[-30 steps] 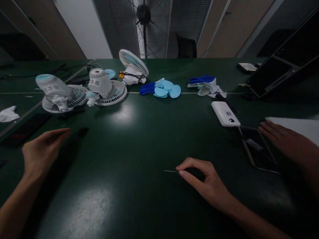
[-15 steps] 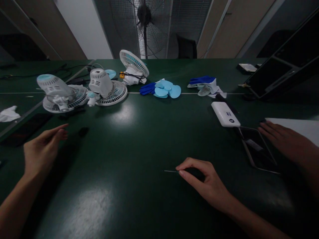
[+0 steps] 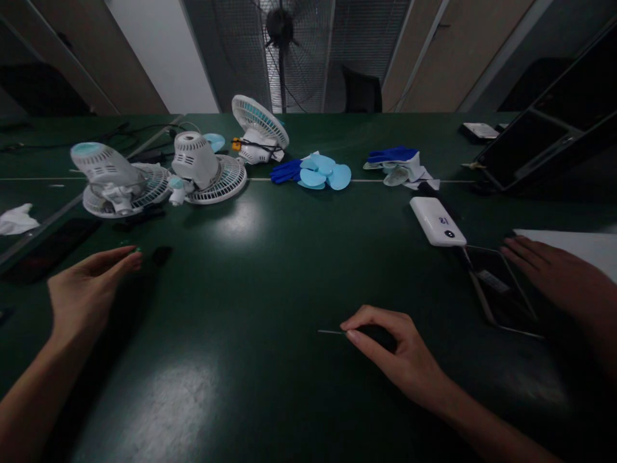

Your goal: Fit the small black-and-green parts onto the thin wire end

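Note:
My right hand (image 3: 402, 357) rests on the dark green table (image 3: 270, 270) at centre front, its fingers closed around the dark handle of a thin screwdriver (image 3: 330, 332) whose metal shaft points left along the tabletop. My left hand (image 3: 87, 292) hovers at the left with fingers stretched out and nothing in it. Its fingertips are close to a small black object (image 3: 161, 254) lying on the table.
Three small white desk fans (image 3: 116, 183) (image 3: 205, 167) (image 3: 258, 128) lie at the back left, with loose light-blue fan blades (image 3: 321, 173) and blue gloves (image 3: 390, 154) behind. A white power bank (image 3: 438, 220) lies to the right. Another person's hand (image 3: 554, 273) rests by a dark tablet (image 3: 501, 289).
My left hand has drifted slightly right and down, nearer the small black object. My right hand and the screwdriver have stayed in place.

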Demonstrator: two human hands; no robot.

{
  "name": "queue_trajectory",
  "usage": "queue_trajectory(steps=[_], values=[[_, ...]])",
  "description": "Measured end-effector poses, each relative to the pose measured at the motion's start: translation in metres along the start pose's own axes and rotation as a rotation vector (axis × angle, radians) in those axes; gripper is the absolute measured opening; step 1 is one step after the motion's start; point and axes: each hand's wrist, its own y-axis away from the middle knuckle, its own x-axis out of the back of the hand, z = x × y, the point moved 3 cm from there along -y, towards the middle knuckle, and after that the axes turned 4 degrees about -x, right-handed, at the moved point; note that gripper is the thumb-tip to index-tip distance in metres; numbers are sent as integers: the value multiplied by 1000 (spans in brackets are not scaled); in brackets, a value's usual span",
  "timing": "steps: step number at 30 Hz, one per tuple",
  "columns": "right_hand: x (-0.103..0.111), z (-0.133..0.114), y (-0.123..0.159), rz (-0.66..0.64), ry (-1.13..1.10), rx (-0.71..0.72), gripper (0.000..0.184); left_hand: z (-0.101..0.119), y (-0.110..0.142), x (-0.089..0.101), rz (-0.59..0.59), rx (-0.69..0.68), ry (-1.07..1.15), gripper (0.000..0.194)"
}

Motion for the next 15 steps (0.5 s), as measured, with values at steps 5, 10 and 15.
queue_trajectory(steps=[5, 10, 15], values=[[-1, -2, 0, 0, 6, -5, 11, 2, 4, -10, -55, -34, -144, 63], [-1, -3, 0, 0, 8, 13, 11, -3, -2, -17, -142, -70, -211, 56], [-1, -4, -1, -2, 11, 15, 11, -5, -5, -18, -152, -93, -223, 53]])
